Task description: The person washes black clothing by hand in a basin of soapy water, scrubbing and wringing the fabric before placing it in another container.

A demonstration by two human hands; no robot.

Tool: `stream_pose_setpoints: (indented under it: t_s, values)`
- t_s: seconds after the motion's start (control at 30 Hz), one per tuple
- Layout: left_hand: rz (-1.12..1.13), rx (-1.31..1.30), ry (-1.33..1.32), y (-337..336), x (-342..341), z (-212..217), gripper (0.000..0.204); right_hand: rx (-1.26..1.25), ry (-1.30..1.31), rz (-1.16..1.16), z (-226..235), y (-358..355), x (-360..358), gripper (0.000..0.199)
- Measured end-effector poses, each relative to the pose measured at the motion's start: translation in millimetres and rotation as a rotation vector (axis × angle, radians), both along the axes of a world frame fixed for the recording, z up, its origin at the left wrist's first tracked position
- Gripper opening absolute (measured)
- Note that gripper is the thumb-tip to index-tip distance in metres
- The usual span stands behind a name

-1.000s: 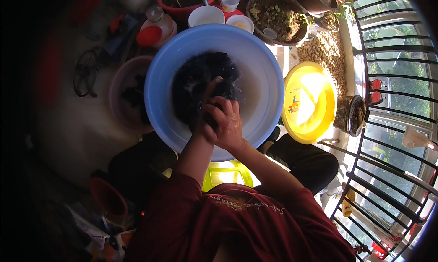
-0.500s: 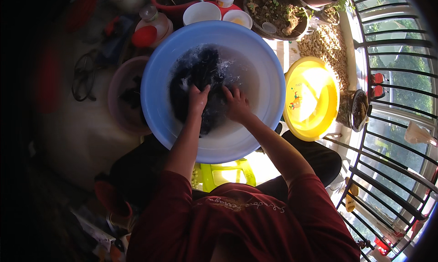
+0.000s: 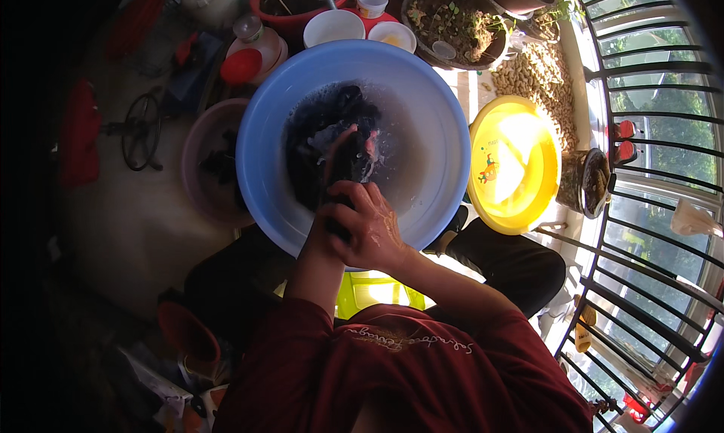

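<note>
A large blue basin (image 3: 260, 207) stands before me, holding cloudy water and dark wet cloth (image 3: 320, 105). My left hand (image 3: 372, 145) is over the water, mostly covered by dark cloth; the parts of its fingers that show look stretched and apart. Across my left wrist lies my right hand (image 3: 369, 225), wet, its fingers bent round dark cloth there. How far the cloth wraps the left hand I cannot tell.
A yellow basin (image 3: 516, 218) stands right, by the black window bars (image 3: 656, 72). Peanuts (image 3: 539, 75) lie beyond it. White bowls (image 3: 333, 27) and a planter (image 3: 445, 18) line the far side. Left is a pinkish basin (image 3: 194, 176) with dark cloth.
Both hands were spread on the cloth in the water. My right hand has come back to my left wrist and gripped dark cloth, which now covers much of the left hand.
</note>
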State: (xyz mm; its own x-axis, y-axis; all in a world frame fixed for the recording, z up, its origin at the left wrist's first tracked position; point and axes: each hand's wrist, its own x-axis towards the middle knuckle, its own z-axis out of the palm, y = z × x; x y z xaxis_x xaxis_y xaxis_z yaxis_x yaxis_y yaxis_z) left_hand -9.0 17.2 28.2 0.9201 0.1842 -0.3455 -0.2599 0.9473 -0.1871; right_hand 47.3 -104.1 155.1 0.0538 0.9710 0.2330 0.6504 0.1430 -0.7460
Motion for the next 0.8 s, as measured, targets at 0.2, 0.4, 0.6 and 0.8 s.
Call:
stream_pose_setpoints:
  t_s: [0.2, 0.4, 0.6, 0.8]
  values:
    - [0.501, 0.481, 0.170, -48.9, 2.8, -2.3, 0.027, -0.036, 0.027, -0.261, -61.1, 31.2, 15.7, 0.026]
    - [0.494, 0.302, 0.730, -33.3, 7.6, -18.6, 0.028, -0.420, -0.060, -0.470, -120.4, 62.7, 81.6, 0.028]
    - [0.139, 1.170, 1.187, -2.8, -0.8, -64.6, 0.030, -0.608, -0.235, -0.398, -155.2, 31.1, 73.9, 0.040]
    - [0.009, 1.200, 1.318, 15.2, 9.6, -93.0, 0.035, -0.782, 0.152, -0.529, -186.2, 52.4, 94.9, 0.034]
